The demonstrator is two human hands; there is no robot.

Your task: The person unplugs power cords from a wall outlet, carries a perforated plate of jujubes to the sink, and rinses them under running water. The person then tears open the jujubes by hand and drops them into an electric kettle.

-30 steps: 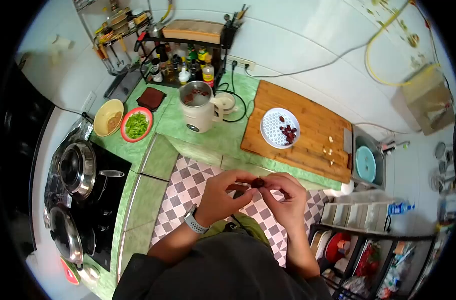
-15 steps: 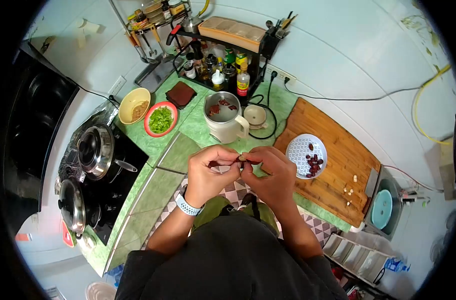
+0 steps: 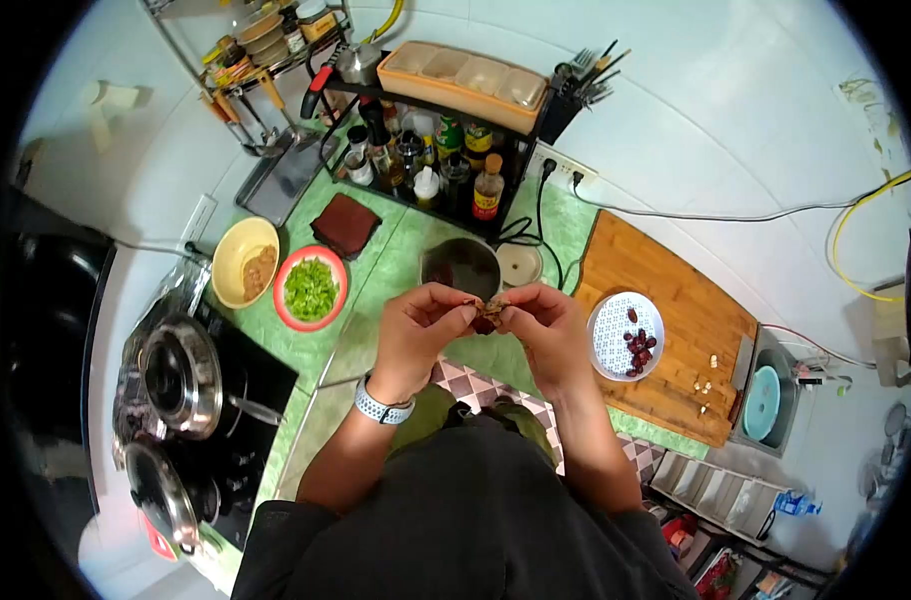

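Pinched between both sets of fingertips is a torn-open red date (image 3: 489,314), its brownish inside showing. My left hand (image 3: 413,335) grips one side of it and my right hand (image 3: 544,335) the other. Just beyond them stands an electric jug (image 3: 463,262) with no lid; some dark red pieces show inside, and my hands cover its lower part and handle. To the right, a white patterned plate (image 3: 608,335) carries several whole red dates (image 3: 641,352). It rests on a wooden cutting board (image 3: 666,275).
A red-rimmed plate (image 3: 284,300) of chopped greens and a yellow bowl (image 3: 228,262) sit at left. Lidded pots (image 3: 183,375) stand on the black stove. A bottle rack (image 3: 431,110) is at the back, a sink (image 3: 771,362) at right. Small pale pieces (image 3: 706,385) lie on the board.
The date is now spread open, with its inside showing. My hands have turned so the thumbs lie along it, and the view has shifted so they overlap the jug.
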